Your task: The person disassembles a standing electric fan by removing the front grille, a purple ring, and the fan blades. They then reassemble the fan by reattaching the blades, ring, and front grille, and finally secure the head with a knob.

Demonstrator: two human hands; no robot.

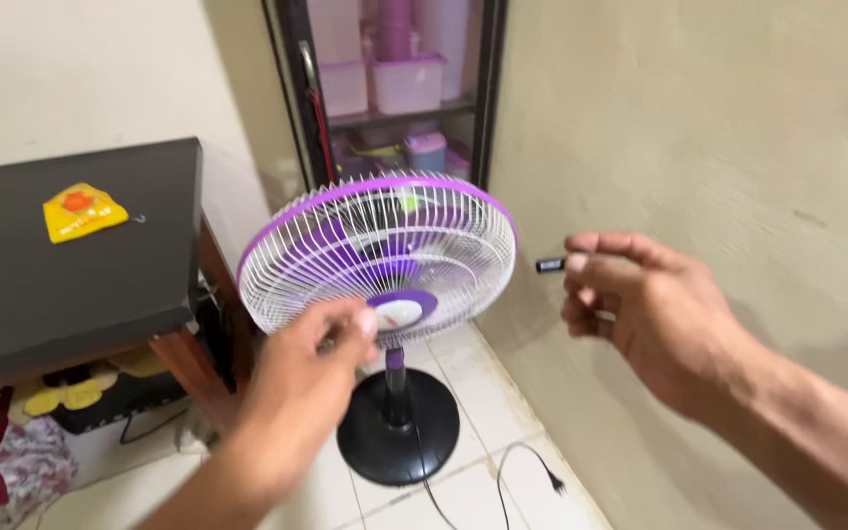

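Fingers of the left hand (311, 358) pinch at the front grille of the purple and white fan (380, 250), near its hub, while the right hand (640, 304), apart to the right, grips a small dark tool (550, 264) pointing left toward the grille. The fan stands upright on its black round base (397, 427) on the tiled floor (503, 393), head tilted back.

There are two hands: the left hand (311, 363) and the right hand (640, 304). There is one standing fan (380, 250) with a white grille and a purple rim, and one small dark tool (550, 265). One black plug (554, 482) lies on the floor. One dark surface (71, 275) carries one yellow packet (82, 210). On the shelf behind, at least three pale plastic boxes (406, 83) are visible.
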